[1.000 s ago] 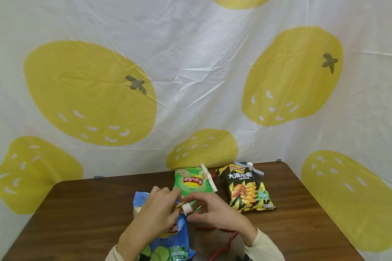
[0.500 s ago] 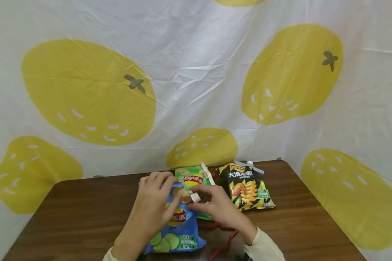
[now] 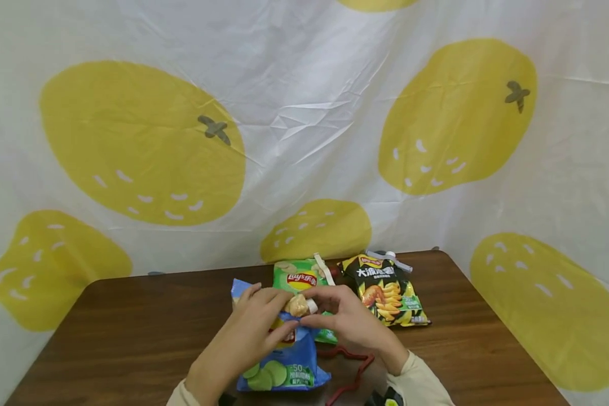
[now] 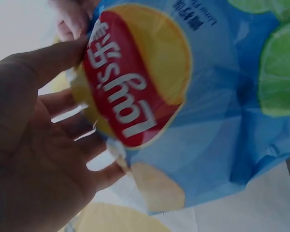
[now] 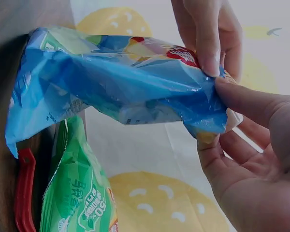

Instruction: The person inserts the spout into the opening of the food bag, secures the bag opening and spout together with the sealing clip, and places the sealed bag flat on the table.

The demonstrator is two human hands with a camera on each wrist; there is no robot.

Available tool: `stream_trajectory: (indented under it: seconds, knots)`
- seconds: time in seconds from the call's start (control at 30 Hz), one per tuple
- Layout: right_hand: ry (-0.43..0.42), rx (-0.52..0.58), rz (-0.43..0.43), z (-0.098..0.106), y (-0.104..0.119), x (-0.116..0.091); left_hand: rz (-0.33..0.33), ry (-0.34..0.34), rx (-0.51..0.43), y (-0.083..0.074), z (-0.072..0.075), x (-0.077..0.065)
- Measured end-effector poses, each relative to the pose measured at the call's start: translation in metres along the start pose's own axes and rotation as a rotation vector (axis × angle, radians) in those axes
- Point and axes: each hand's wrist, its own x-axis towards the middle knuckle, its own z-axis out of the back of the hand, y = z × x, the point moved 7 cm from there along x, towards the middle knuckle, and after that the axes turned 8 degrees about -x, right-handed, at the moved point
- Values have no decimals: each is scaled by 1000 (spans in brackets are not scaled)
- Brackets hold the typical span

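Observation:
A blue Lay's chip bag [image 3: 296, 361] stands tilted between my hands, its lime-printed bottom toward me. My left hand [image 3: 248, 324] grips the bag's top edge, thumb on the printed front and fingers behind, as the left wrist view shows. At the top right corner, my right hand [image 3: 347, 316] pinches the folded film between thumb and fingers. A small white piece [image 3: 312, 306] shows by the right fingertips; its kind is hard to tell. In the right wrist view both thumbs [image 5: 251, 101] nearly meet at the folded top.
Behind lies a green Lay's bag [image 3: 299, 276] with a white clip [image 3: 325, 269]. To its right is a black chip bag [image 3: 385, 293] with a greyish clip [image 3: 398, 262]. A red zigzag strip [image 3: 357, 369] lies on the brown table [image 3: 132, 338]. A lemon-print cloth [image 3: 304, 169] hangs behind.
Both hands and the blue bag have shifted to the right. The left hand spread and lifted from the bag's top, then came back to it; the top is now folded near the right fingers.

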Motion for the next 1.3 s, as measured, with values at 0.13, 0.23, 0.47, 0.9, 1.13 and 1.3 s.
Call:
stream_trajectory:
  seconds: [0.13, 0.23, 0.47, 0.9, 1.13, 1.3]
  knots:
    - [-18, 2, -37, 5, -6, 0, 16, 15, -1, 0, -7, 3]
    - [-22, 26, -52, 8, -9, -1, 13, 6, 12, 0, -10, 6]
    - [-34, 3, 12, 18, -2, -2, -15, -44, -19, 0, -11, 8]
    - [-102, -18, -34, 23, -2, -1, -61, -122, -46, -4, -15, 7]
    - [-156, -36, -20, 25, 3, -2, -63, -207, -87, -5, -9, 9]
    - [-189, -76, -13, 24, 7, -3, -57, -254, -131, -7, -8, 9]
